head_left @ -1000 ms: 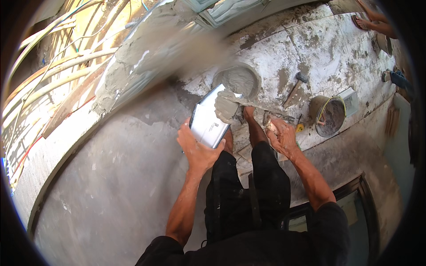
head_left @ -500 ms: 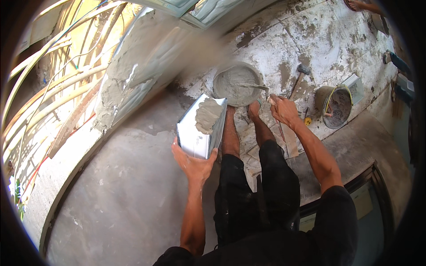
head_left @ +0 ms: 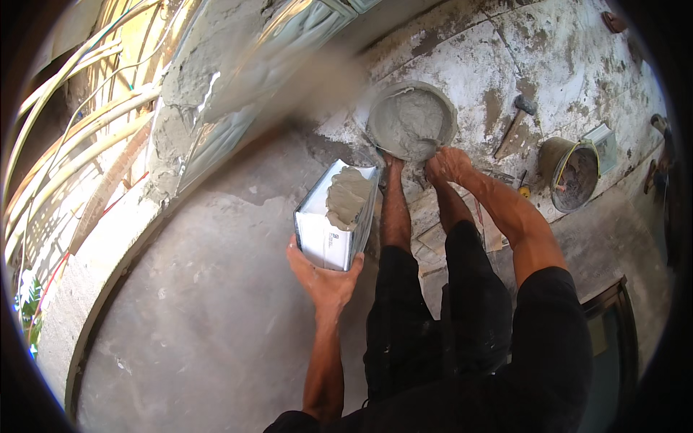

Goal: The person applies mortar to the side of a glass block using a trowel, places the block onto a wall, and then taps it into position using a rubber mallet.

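Note:
My left hand [head_left: 323,280] grips the lower end of a glass block [head_left: 321,234] with pale white sides, holding it up over the grey floor. A thick dab of wet mortar [head_left: 349,196] sits on the block's upper face. My right hand [head_left: 449,166] is closed around a trowel at the near right rim of a round basin [head_left: 375,121]. Grey mortar [head_left: 413,114] fills much of the basin. Only a little of the trowel [head_left: 427,144] shows, its blade down in the mortar and its handle hidden by my fingers.
On the left rises a curved glass-block wall [head_left: 180,123] smeared with mortar. A hammer [head_left: 511,128] lies right of the basin, near a mortar-stained bucket [head_left: 550,167] and another glass block [head_left: 605,143]. My bare legs stand just before the basin. A brown blur covers part of the wall.
My right hand has moved down and in to the basin's rim, and the trowel has dipped into the mortar. The view has shifted; my left hand still holds the block.

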A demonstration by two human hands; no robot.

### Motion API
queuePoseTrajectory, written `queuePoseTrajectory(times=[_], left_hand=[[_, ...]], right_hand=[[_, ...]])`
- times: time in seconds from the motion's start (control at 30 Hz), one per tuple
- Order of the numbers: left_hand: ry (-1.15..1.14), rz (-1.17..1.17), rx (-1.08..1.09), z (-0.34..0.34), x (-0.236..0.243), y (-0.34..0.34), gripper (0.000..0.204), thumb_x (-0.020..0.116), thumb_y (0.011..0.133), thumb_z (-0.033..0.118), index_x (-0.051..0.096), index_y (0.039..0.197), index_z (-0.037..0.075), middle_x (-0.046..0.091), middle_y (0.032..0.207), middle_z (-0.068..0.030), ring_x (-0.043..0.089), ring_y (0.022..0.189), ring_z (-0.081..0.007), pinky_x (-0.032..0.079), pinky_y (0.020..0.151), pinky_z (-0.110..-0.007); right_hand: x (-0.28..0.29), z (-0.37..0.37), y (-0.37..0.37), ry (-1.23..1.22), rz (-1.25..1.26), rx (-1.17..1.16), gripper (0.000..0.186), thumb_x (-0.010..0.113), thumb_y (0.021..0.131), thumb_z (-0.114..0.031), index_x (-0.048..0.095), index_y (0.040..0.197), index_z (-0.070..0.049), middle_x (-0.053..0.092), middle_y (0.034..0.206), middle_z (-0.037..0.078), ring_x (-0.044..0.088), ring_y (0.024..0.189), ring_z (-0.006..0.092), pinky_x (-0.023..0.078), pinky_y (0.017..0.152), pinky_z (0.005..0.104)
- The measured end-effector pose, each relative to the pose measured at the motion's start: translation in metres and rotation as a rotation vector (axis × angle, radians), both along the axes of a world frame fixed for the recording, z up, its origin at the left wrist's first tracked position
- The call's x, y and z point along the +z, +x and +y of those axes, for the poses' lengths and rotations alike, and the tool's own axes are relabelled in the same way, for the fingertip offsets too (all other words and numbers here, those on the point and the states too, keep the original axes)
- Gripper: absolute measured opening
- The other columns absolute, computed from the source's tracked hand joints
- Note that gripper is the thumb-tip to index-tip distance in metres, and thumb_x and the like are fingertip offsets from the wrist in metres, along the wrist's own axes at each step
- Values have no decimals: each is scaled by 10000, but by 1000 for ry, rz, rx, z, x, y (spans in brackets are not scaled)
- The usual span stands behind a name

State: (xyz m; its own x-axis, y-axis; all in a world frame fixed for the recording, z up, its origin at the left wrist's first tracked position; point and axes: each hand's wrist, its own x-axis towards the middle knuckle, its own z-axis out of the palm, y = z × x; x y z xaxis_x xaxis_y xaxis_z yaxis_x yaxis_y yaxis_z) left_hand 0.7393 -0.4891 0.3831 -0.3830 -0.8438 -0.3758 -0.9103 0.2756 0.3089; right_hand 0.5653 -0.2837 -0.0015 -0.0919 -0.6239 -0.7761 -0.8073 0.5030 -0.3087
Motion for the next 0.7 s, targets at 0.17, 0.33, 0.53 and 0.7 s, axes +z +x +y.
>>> queuePoseTrajectory(times=[0.17, 0.33, 0.53, 0.7], left_hand=[[54, -21, 22, 3, 1, 4, 1030, 911, 550, 248, 361, 1373, -35, 450, 1241, -215, 460, 1174, -383, 381, 1011, -501], [74, 78, -44, 5, -4, 5, 989, 885, 567, 236, 376, 1374, -24, 467, 1238, -221, 451, 1182, -387, 365, 1011, -510], [29, -6, -158, 4, -12, -6, 1117, 921, 548, 256, 311, 1435, -42, 432, 1335, -241, 438, 1258, -403, 360, 1080, -496], [62, -13, -197, 1, -21, -17, 1164, 918, 556, 285, 273, 1468, -40, 403, 1388, -270, 391, 1300, -442, 320, 1107, -529]], right_hand=[[-14, -30, -82, -233, -67, 803, 283, 626, 869, -287, 715, 984, -45, 713, 1007, 168, 689, 949, 293, 560, 741, 394], [50, -9, -131, 437, -532, -475, 234, 643, 810, -323, 700, 826, -96, 590, 627, 63, 566, 541, 196, 444, 483, 363], [120, 54, -112, 170, -782, -869, 201, 655, 813, -283, 659, 798, -83, 555, 618, 17, 484, 508, 122, 385, 472, 305], [171, 77, -76, -110, -899, -1066, 175, 651, 820, -219, 630, 803, -46, 549, 648, 29, 505, 580, 123, 411, 553, 304]])
